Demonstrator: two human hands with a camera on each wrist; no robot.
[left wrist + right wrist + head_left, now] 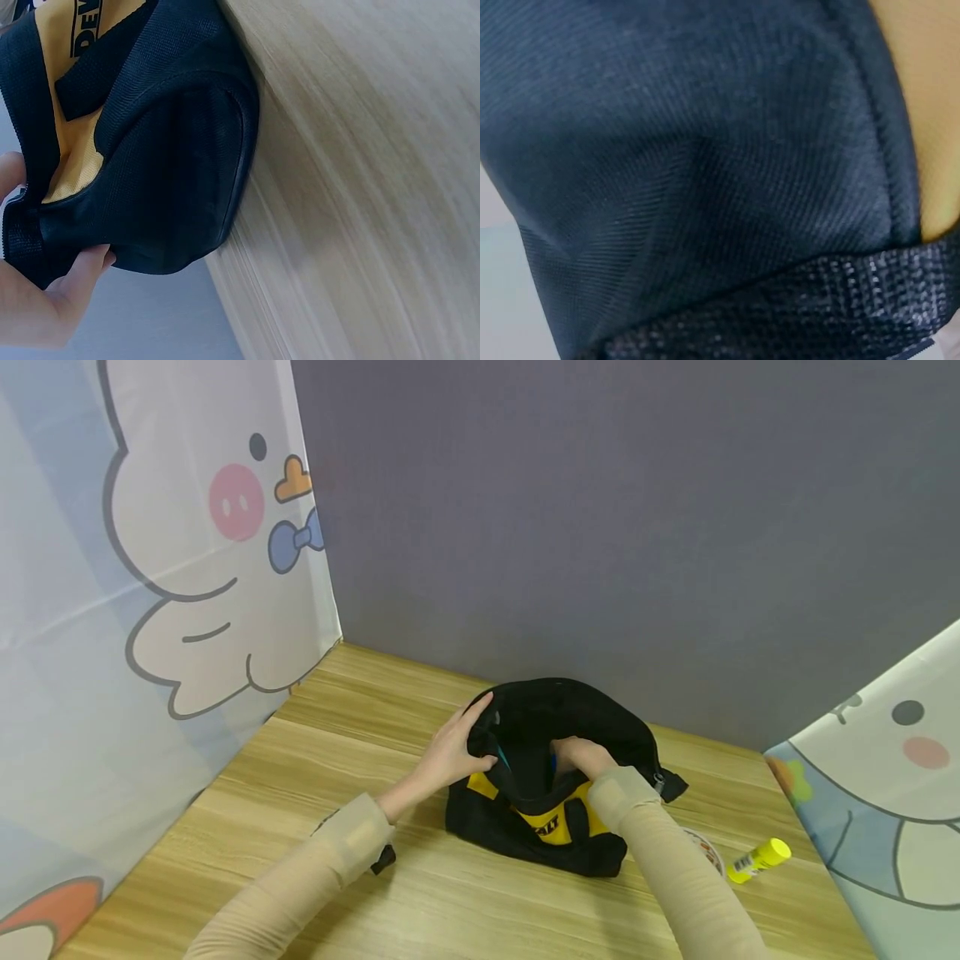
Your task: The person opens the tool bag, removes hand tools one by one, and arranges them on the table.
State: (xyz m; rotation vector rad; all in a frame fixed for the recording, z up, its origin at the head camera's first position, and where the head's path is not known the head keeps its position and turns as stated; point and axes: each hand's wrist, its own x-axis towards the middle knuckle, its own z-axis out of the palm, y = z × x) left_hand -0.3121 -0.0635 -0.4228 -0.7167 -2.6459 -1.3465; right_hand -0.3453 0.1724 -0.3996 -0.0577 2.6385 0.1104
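A black and yellow tool bag (pixel 555 827) stands on the wooden table with its zip mouth spread wide. At its left end my left hand (pixel 453 752) pinches the rim between thumb and fingers; the left wrist view shows this hand (pixel 45 300) on the black edge of the bag (pixel 180 172). My right hand (pixel 585 755) reaches down into the mouth, and its fingers are hidden inside. A bit of something blue (pixel 554 763) shows beside it, too small to name. Black bag fabric (pixel 705 187) fills most of the right wrist view.
Right of the bag, a yellow glue stick (pixel 759 860) lies near a round white-rimmed item (pixel 705 847), partly covered by my right sleeve. A small black piece (pixel 384 858) sits beside my left forearm. A grey panel (pixel 600 527) rises behind the table (pixel 300 777).
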